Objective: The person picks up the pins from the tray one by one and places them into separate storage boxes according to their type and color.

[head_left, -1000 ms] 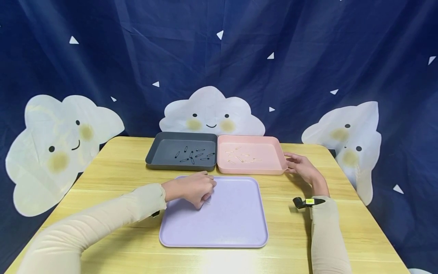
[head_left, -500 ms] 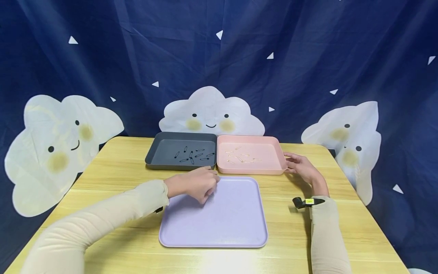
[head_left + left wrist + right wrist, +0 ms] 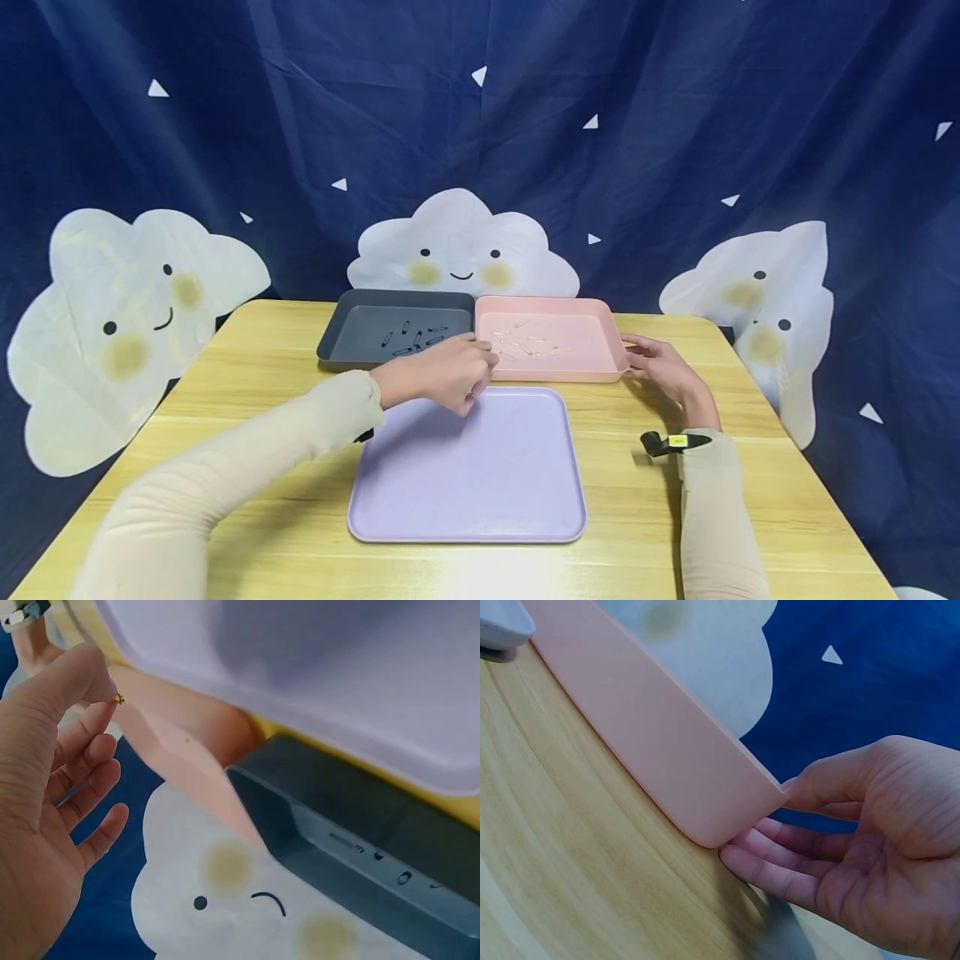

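My left hand (image 3: 459, 371) is over the far edge of the lilac tray (image 3: 472, 500), in front of the seam between two deeper trays. Its thumb and forefinger pinch a tiny gold safety pin (image 3: 119, 698), mostly hidden by the fingertips; the other fingers bend loosely. The pink tray (image 3: 551, 376) holds several gold safety pins (image 3: 528, 348). Beside it, the dark grey tray (image 3: 352, 364) holds several black safety pins (image 3: 406, 327), partly covered by the left hand. My right hand (image 3: 885, 832) touches the pink tray's right end with extended fingers, the thumb tip at the rim.
The trays stand on a light wooden table (image 3: 247, 433), with the dark grey and pink ones side by side along its far part. A navy curtain (image 3: 420, 108) with white clouds hangs behind. A black wrist strap (image 3: 667, 443) is on the right wrist.
My left hand has moved from over the lilac tray forward and slightly right toward the pink tray, now overlapping the grey tray's near corner. The right hand has stayed in place.
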`<action>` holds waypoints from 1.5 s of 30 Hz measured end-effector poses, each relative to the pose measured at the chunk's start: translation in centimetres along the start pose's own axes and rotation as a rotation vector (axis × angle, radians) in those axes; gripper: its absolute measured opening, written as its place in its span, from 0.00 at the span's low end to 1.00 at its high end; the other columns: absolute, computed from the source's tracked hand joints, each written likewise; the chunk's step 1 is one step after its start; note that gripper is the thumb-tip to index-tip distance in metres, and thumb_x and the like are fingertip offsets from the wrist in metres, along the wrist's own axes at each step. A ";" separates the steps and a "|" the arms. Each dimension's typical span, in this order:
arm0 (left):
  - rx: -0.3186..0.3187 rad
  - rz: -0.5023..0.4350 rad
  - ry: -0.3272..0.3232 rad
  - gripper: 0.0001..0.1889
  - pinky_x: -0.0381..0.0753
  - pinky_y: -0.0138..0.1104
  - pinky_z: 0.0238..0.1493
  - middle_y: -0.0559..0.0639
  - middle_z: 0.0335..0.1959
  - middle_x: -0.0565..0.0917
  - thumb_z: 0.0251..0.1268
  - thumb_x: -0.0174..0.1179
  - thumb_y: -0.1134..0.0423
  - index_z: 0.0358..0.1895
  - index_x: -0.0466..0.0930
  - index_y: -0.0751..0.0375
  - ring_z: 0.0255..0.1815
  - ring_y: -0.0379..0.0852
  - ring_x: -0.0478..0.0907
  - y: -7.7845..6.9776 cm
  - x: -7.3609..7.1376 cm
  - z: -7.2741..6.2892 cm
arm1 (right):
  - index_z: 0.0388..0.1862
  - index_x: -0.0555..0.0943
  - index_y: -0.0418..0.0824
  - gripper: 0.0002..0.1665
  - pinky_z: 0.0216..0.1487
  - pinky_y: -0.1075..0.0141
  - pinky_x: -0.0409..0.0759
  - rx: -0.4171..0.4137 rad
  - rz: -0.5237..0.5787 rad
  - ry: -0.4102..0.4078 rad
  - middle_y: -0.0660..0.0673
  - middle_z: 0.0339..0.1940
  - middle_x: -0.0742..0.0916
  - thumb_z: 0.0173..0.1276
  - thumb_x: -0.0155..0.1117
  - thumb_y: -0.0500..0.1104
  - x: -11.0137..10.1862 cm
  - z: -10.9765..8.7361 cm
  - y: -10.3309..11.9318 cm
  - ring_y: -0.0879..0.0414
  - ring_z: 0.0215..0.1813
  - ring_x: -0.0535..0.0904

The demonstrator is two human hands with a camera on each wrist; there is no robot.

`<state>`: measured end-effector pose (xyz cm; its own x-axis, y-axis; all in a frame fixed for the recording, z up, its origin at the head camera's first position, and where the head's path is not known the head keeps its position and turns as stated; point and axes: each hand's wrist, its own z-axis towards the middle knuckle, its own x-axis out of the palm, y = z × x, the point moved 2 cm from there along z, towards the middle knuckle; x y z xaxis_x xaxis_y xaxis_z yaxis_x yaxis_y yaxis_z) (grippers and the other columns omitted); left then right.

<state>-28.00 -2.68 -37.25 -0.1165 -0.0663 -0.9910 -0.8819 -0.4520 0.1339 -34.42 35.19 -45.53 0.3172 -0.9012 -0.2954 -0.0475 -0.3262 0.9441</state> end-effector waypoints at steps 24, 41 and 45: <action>-0.151 -0.024 -0.078 0.02 0.76 0.45 0.54 0.44 0.36 0.82 0.43 0.64 0.63 0.21 0.84 0.51 0.43 0.47 0.77 4.1 -2.2 7.1 | 0.79 0.58 0.28 0.32 0.50 0.70 0.85 -0.016 0.008 -0.017 0.24 0.64 0.74 0.80 0.50 0.33 -0.2 0.4 -0.5 0.64 0.48 0.83; -0.301 -0.070 -0.214 0.04 0.74 0.43 0.51 0.45 0.37 0.83 0.46 0.67 0.59 0.27 0.88 0.51 0.45 0.49 0.78 7.1 -2.1 12.2 | 0.78 0.58 0.26 0.32 0.49 0.69 0.85 -0.020 0.021 -0.021 0.24 0.63 0.75 0.79 0.49 0.32 0.0 0.5 -0.5 0.62 0.48 0.83; -0.349 -0.111 -0.264 0.03 0.74 0.43 0.53 0.43 0.36 0.82 0.46 0.69 0.58 0.26 0.88 0.51 0.45 0.47 0.78 7.5 -1.7 13.0 | 0.79 0.57 0.26 0.32 0.50 0.69 0.85 -0.014 0.034 -0.018 0.25 0.62 0.75 0.79 0.50 0.32 -0.1 0.4 -0.6 0.62 0.47 0.83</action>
<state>-40.39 5.57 -34.62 -0.1826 0.2082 -0.9609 -0.6941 -0.7195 -0.0240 -34.80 35.33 -46.11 0.2985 -0.9167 -0.2656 -0.0446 -0.2913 0.9556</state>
